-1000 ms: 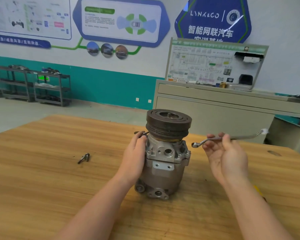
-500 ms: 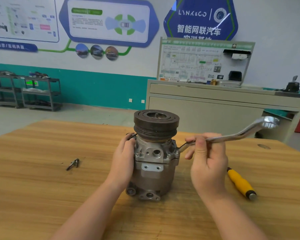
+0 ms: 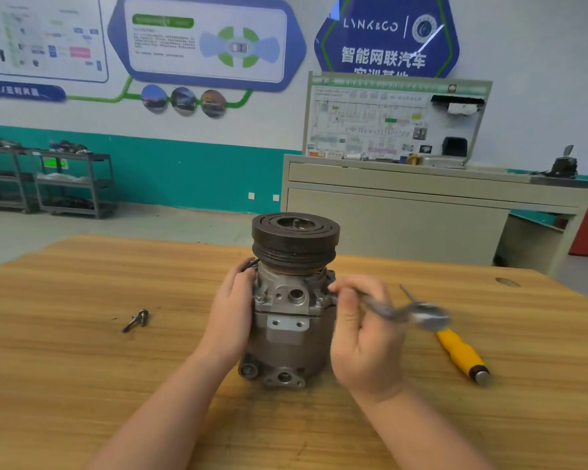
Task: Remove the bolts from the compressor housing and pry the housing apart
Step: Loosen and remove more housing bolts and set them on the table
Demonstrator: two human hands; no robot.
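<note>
The grey compressor [image 3: 289,327] stands upright on the wooden table [image 3: 82,368], its dark pulley [image 3: 295,240] on top. My left hand [image 3: 231,317] grips the left side of the housing just under the pulley. My right hand [image 3: 364,337] holds a silver ring wrench [image 3: 411,312] beside the housing's upper right corner; the wrench is blurred, its free end pointing right and toward me. Bolt heads [image 3: 260,297] show on the housing's upper flange. Two removed bolts [image 3: 137,319] lie on the table to the left.
A screwdriver with a yellow handle [image 3: 460,356] lies on the table right of my right hand. Behind the table stands a beige cabinet [image 3: 421,212] with a diagram board. Metal shelves [image 3: 48,181] line the far left wall.
My right hand has swung the wrench's free end down from high at the right to low near the table. The left hand stays on the housing. The view has shifted slightly.
</note>
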